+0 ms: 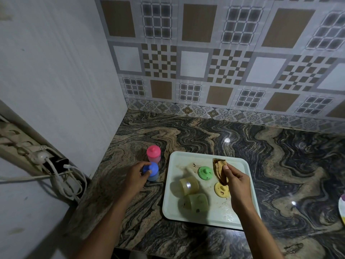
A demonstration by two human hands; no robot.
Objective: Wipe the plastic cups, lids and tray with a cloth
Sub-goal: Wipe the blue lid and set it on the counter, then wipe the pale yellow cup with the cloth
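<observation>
Nearest you, 2 cups lie tipped on their sides on the tray (169, 212): the green cup (198, 204) at the front and the yellow cup (189, 185) just behind it, touching or nearly so. Both can roll, so a careless sweep of the cloth across the tray could likely knock them toward the rim or off onto the desk (280, 165). The front right of the tray looks wet, and dark specks sit on the lids, so you may smear grime rather than lift it if the cloth is already dirty. Your right hand (236, 186) hangs over the tray, fingers pinched together on the brown cloth (220, 168), which is bunched and dangling just above the yellow lid (220, 189); the green lid (205, 172) lies flat just left of it. Your left hand (137, 174) is off the tray, fingers curled partway round the blue lid (151, 169) of the blue cup (153, 178) standing on the desk; the grip looks loose, on the lid only, so lifting by it might leave the cup behind or tip it. Just behind stands the pink cup (153, 154), lid on, close enough that a nudge from your hand could topple it.
</observation>
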